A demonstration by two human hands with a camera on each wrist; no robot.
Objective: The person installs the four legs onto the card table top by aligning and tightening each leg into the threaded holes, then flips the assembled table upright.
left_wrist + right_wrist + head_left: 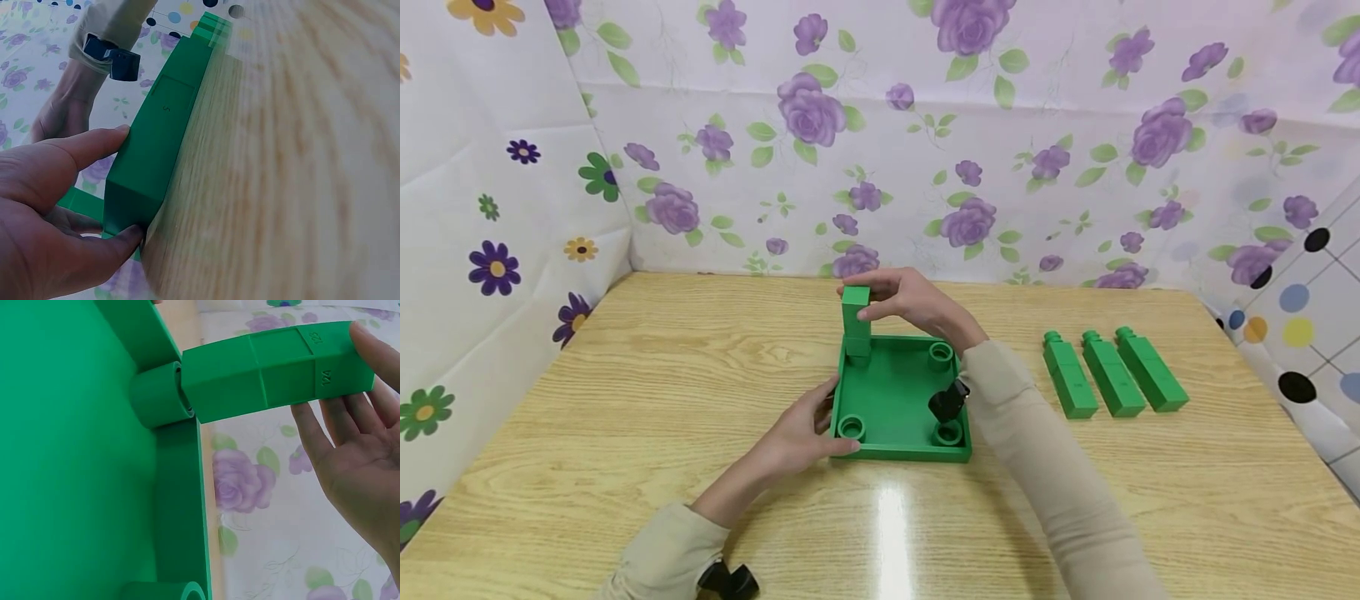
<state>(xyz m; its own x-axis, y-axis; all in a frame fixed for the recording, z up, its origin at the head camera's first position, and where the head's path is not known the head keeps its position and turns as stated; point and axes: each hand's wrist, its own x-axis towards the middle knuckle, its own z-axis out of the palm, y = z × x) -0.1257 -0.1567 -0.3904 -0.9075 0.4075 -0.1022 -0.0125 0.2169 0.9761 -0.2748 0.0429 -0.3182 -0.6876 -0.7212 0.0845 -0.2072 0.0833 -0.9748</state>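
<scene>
A square green tray (895,400) with raised edges lies on the table, its inside facing up. Round sockets show at three corners, such as the front-left socket (852,439). At the back-left corner a green block-shaped leg (857,321) stands upright over a socket, its lower end meeting the socket's mouth in the right wrist view. My right hand (917,300) holds this leg near its top between thumb and fingers; embossed numbers mark its sides. With thumb and fingers around the front-left corner, my left hand (793,437) grips the tray.
Three more green legs with threaded ends, among them the nearest leg (1070,379), lie side by side on the wooden table (647,417) at the right. Behind the table hangs a flowered cloth (737,167); a dotted cloth (1307,333) borders the right side.
</scene>
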